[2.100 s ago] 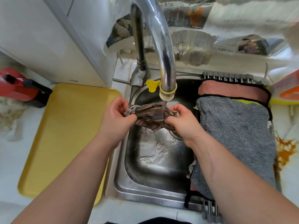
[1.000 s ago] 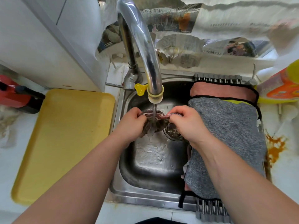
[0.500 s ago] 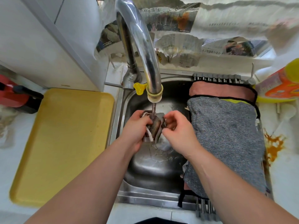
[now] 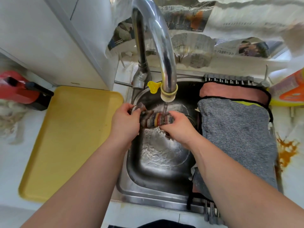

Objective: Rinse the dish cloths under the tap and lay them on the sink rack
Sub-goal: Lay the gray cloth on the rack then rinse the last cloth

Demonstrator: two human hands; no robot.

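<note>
A wet striped dish cloth (image 4: 155,120) is stretched between both hands under the running tap (image 4: 168,94). My left hand (image 4: 125,124) grips its left end and my right hand (image 4: 178,127) grips its right end, over the steel sink (image 4: 158,162). Water falls onto the cloth's middle. A grey cloth (image 4: 236,142) and a pink cloth (image 4: 233,93) lie flat on the sink rack (image 4: 228,79) across the sink's right side.
A yellow tray (image 4: 69,139) lies on the counter to the left, with a red and black object (image 4: 21,92) behind it. An orange and yellow bottle (image 4: 289,91) is at the far right. Newspaper covers the back wall. A rusty stain (image 4: 287,150) marks the right counter.
Half a second ago the cloth was bunched between my close-set hands. Now my hands have drawn apart and the cloth is stretched out sideways under the stream.
</note>
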